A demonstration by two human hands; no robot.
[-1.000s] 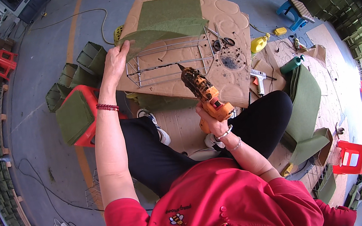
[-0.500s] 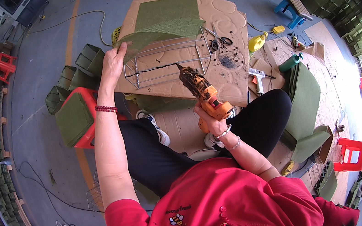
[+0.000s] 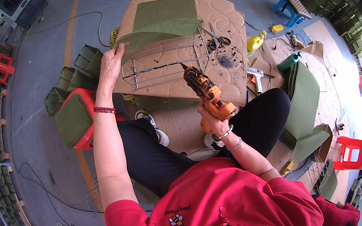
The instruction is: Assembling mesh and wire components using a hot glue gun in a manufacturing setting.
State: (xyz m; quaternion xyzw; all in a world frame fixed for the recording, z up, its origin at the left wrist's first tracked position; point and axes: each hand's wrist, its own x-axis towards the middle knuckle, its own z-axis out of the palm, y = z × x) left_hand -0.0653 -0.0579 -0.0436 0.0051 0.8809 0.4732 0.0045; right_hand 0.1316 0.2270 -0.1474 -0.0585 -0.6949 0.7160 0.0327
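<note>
My right hand (image 3: 212,121) is wrapped round the handle of an orange glue gun (image 3: 211,95), whose front is caked with dark glue. Its nozzle points away from me, close to a metal wire frame (image 3: 170,81) with slanting ends. Along one wire runs an uneven dark line of glue (image 3: 152,69), ending near the nozzle. My left hand (image 3: 112,62) pinches the left corner of a green fabric sheet (image 3: 160,33) at the frame's far left. The sheet bows up along the frame's far side. Beneath both lies cardboard (image 3: 223,19).
Black-handled scissors (image 3: 217,42) lie right of the frame beside dark crumbs. Further right are a yellow bottle (image 3: 255,42), a white glue gun (image 3: 257,78), a green bottle (image 3: 289,61) and stacked green sheets (image 3: 301,96). A red stool (image 3: 83,133) bearing green sheets stands left.
My right hand and the glue gun have moved slightly right along the wire, and the dark glue line reaches further right. My left hand keeps its hold on the sheet's corner.
</note>
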